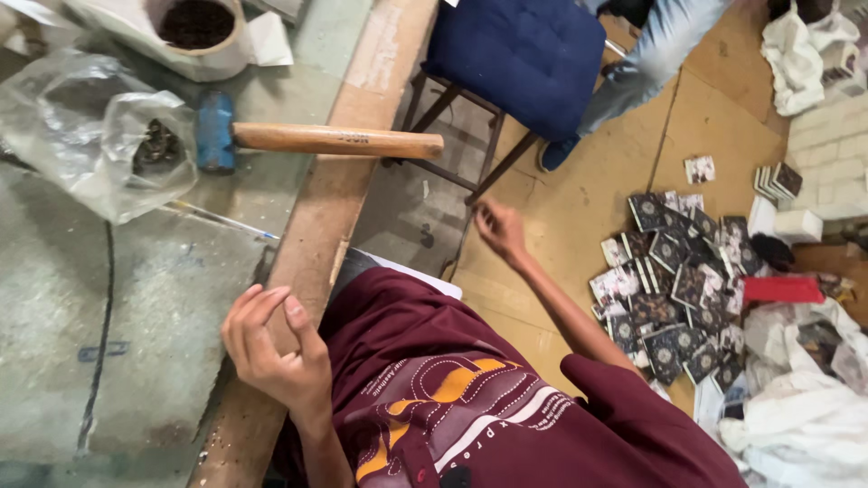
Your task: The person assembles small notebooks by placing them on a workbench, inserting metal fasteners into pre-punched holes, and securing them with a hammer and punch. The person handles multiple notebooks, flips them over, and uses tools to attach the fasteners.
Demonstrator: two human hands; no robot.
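Observation:
My left hand (269, 348) hovers over the wooden edge (312, 244) of a grey workbench, fingers loosely curled and holding nothing. My right hand (500, 228) is stretched out low over the cardboard-covered floor (579, 208), slightly blurred, with nothing visible in it. A hammer with a blue head (215, 131) and a wooden handle (334, 140) lies on the bench beyond my left hand, the handle sticking out past the edge. I wear a maroon printed shirt (470, 398).
A crumpled clear plastic bag (81, 136) with dark bits and a white pot of dark soil (194, 25) sit on the bench. A blue cushioned stool (515, 50) and another person's jeans leg (642, 59) are ahead. Small dark packets (678, 289), a red box (782, 289) and white sheets (796, 416) lie right.

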